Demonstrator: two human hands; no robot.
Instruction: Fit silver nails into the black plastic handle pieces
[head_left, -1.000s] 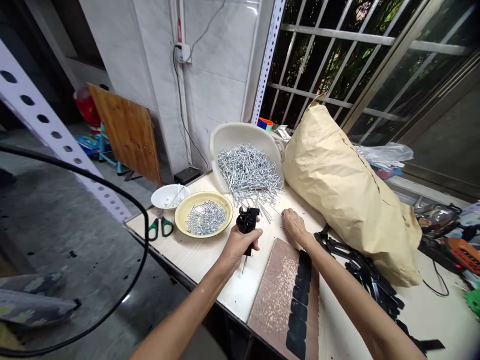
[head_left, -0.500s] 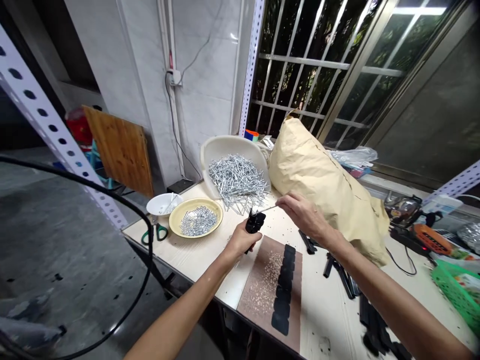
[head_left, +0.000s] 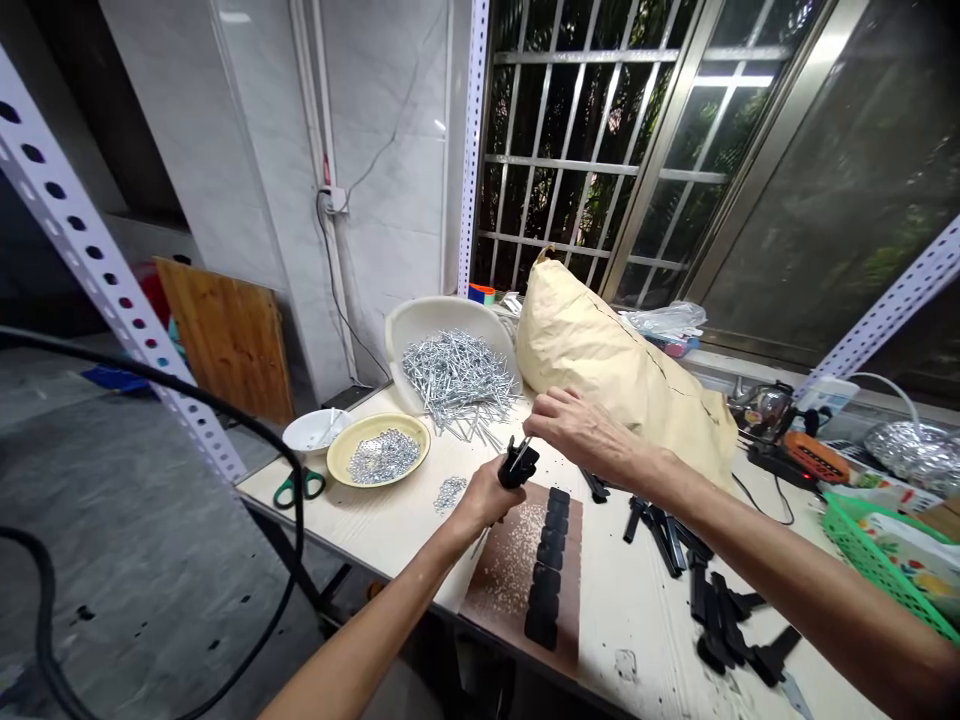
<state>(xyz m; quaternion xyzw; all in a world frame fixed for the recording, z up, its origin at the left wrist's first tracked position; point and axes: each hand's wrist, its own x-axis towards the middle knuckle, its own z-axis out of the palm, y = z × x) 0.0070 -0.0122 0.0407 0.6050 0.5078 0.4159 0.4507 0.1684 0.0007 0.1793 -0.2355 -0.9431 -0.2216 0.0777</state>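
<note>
My left hand (head_left: 484,497) is closed around a black plastic piece (head_left: 519,468) whose top end sticks up out of the fist. Pinched in the fingers of my right hand (head_left: 576,426) is a thin metal pin (head_left: 523,449), slanting down to the top of the black piece. Whether its tip has entered the piece I cannot tell. Beneath my hands lies a brown board (head_left: 510,570) with small pale beads on it and a row of black pads (head_left: 547,580). A small pile of metal bits (head_left: 451,494) lies left of my left hand.
A tilted white tub (head_left: 397,345) holds many metal pins (head_left: 457,372). Near it are a yellow dish (head_left: 337,462) of small metal parts, a white bowl (head_left: 304,432) and scissors (head_left: 311,484). A large paper sack (head_left: 600,350) stands behind. Black parts (head_left: 720,620) and a green basket (head_left: 862,545) are rightward.
My right hand has come closer to my left, and the pin has swung from nearly level to steeply slanted over the black piece. The view has shifted slightly, uncovering the small pile of metal bits.
</note>
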